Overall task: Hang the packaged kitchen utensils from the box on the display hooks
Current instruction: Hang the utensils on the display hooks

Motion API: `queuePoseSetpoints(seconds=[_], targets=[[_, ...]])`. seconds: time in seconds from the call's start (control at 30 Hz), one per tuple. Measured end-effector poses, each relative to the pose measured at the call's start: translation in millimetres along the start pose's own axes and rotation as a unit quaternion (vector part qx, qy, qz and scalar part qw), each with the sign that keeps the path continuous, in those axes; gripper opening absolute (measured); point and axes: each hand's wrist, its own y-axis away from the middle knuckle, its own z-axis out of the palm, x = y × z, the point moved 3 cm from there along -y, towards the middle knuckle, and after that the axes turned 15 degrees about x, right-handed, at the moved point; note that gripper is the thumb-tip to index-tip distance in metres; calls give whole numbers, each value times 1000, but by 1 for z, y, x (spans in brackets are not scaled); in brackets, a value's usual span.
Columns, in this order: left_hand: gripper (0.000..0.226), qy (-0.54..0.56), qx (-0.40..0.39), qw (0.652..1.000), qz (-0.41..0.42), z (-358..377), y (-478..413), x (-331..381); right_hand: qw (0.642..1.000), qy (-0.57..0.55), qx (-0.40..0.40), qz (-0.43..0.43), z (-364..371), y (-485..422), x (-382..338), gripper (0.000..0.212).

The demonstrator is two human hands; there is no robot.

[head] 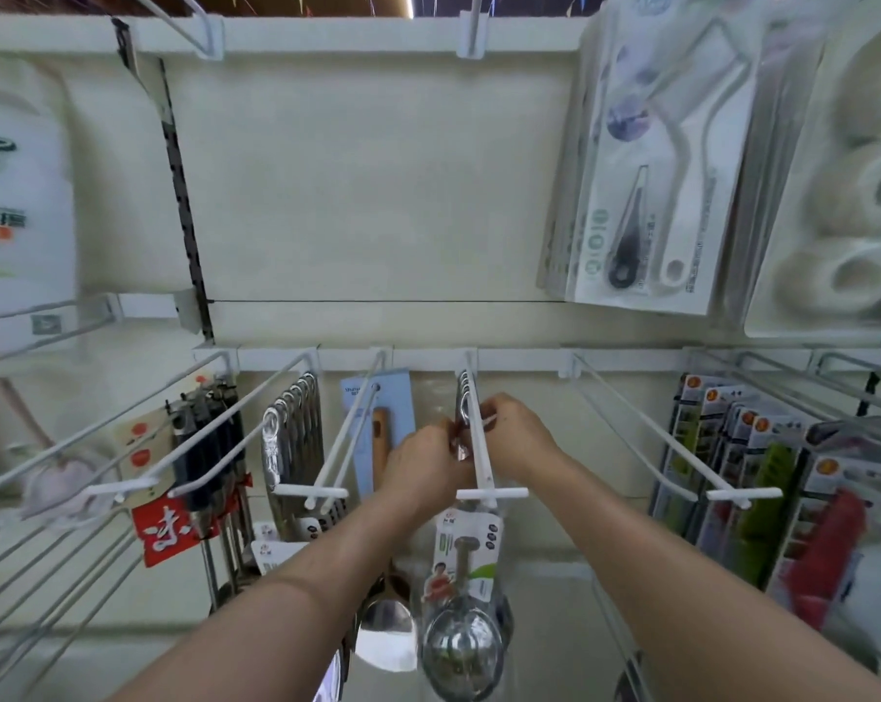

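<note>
A packaged steel ladle (463, 595) hangs below a white display hook (479, 448) in the middle of the lower rail. Its clear wrapper and printed card run up to the hook. My left hand (421, 466) and my right hand (517, 438) meet at the hook's rod and pinch the top of the package there, one on each side. More of the same packages hang at the back of this hook, near the rail. The box is out of view.
Neighbouring hooks carry steel utensils (291, 438), a wooden-handled tool on a blue card (380, 428) and dark-handled tools (208, 448). An empty hook (646, 433) juts out on the right, beside carded goods (762, 478). Peeler packs (651, 184) hang above right.
</note>
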Motion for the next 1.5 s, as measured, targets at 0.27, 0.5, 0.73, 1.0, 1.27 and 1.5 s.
queuePoseSetpoints(seconds=[0.27,0.5,0.73,1.0,1.27,1.5], targets=[[27,-13,-17,1000,-6,-6,16,4,999,17,-11,-25,-6,15,-2,20],[31,48,1,997,-58,-36,42,30,998,-48,-45,2,-23,35,-13,15],[19,109,23,991,-68,-46,101,35,992,-71,-78,-66,-39,87,-3,5],[26,71,121,989,-53,-72,157,48,980,-122,-103,-115,-67,124,-4,6],[26,83,99,990,-61,-84,184,43,964,-136,-194,-123,-78,140,-1,13],[23,42,78,993,-77,-81,173,21,986,-88,-116,-85,-68,107,4,30]])
